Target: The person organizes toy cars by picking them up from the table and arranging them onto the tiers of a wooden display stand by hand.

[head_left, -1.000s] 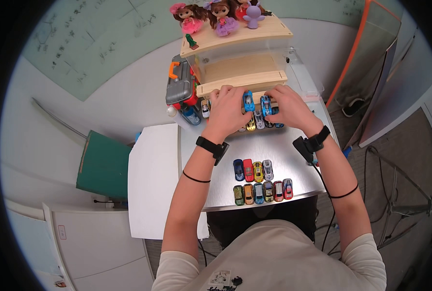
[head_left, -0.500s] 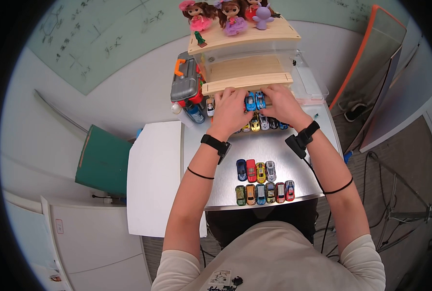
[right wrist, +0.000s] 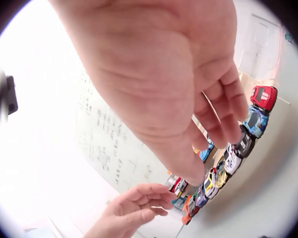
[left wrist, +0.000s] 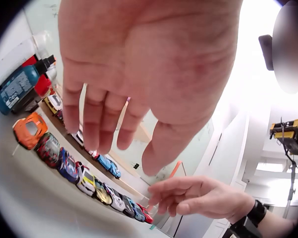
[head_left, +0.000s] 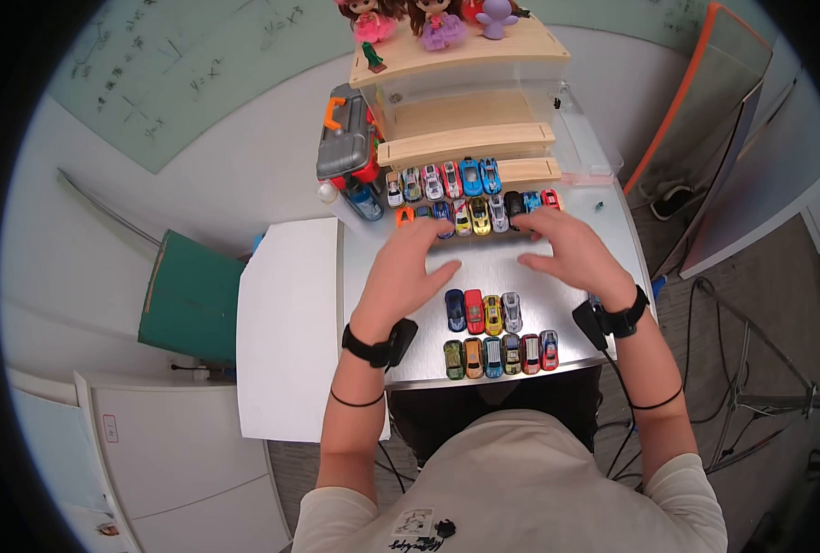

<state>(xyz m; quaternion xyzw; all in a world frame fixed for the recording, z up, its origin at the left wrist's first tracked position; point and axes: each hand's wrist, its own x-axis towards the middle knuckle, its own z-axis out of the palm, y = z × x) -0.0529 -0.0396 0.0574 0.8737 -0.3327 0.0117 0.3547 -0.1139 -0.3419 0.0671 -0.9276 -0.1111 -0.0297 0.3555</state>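
Note:
My left hand (head_left: 403, 275) hovers over the metal tabletop with fingers loosely spread and holds nothing. The right hand (head_left: 574, 256) is likewise relaxed and bare, its fingertips near a black toy car (head_left: 514, 204). A light blue toy car (head_left: 470, 177) stands beside a blue and black toy car (head_left: 490, 176) at the right end of the row on the wooden step. In front runs a longer row of toy cars, from an orange toy car (left wrist: 30, 130) to a red toy car (right wrist: 264, 97). The left fingers cover part of this row in the head view.
Two more rows, with a red toy car (head_left: 474, 311) and an orange-yellow toy car (head_left: 474, 358), lie near the front edge. Behind stands a wooden shelf (head_left: 465, 143) topped with dolls. A grey toolbox (head_left: 346, 138) and a blue bottle (left wrist: 20, 88) are at the left.
Both hands have let go of the two blue toy cars, which now stand side by side on the wooden step. The hands have drawn back toward the body and moved apart.

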